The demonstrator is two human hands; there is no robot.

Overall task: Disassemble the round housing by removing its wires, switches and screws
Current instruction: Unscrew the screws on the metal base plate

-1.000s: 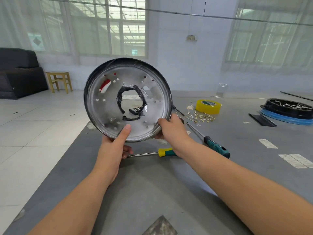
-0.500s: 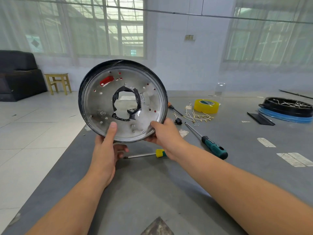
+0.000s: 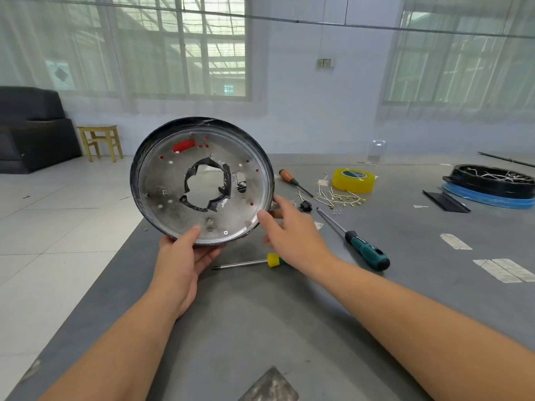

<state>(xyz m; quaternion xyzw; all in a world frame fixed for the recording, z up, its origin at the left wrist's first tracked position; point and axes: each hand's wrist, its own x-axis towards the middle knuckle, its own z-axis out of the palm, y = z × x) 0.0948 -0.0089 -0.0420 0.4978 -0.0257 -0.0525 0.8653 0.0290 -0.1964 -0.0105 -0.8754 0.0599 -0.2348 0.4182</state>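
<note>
On grey table point(image 3: 260, 328), screwdrivers, tape roll point(image 3: 353, 180); windows, stool point(image 3: 100, 141) behind.

Round housing point(image 3: 202, 180): dull scuffed metal face, glossy black rim, torn black tape round centre hole. Table point(image 3: 260, 328): matt grey. Tape roll point(image 3: 353, 180): glossy yellow plastic. Stool point(image 3: 100, 141): wood.

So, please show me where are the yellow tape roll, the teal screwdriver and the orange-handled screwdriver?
yellow tape roll point(image 3: 353, 180): head view, outer side wall.
teal screwdriver point(image 3: 367, 252): head view, handle.
orange-handled screwdriver point(image 3: 286, 174): head view, handle.
</note>
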